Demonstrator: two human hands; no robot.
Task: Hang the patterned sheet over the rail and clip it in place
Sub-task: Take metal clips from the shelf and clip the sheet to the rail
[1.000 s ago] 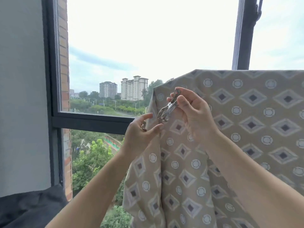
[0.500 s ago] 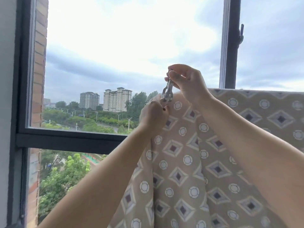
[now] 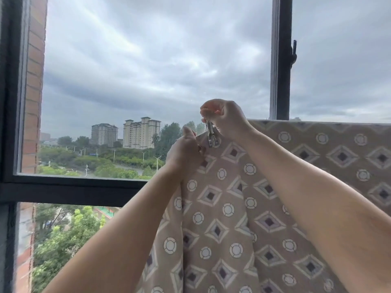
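A beige patterned sheet (image 3: pixel 275 187) with diamonds and circles hangs over a rail that the fabric hides, its top edge running right from the middle of the view. My right hand (image 3: pixel 226 119) pinches the top of a metal clip (image 3: pixel 211 134), whose jaws sit over the sheet's upper left corner. My left hand (image 3: pixel 184 153) grips the sheet's left edge just below and left of the clip.
A dark window frame (image 3: pixel 69 187) crosses behind the sheet, with a vertical mullion and handle (image 3: pixel 283 60) above it. A brick wall edge (image 3: pixel 33 81) stands at the left. Trees and towers lie beyond the glass.
Both hands rose from in front of the sheet to its top left corner. The clip turned upright and now sits on the sheet's top edge. My view tilted upward.
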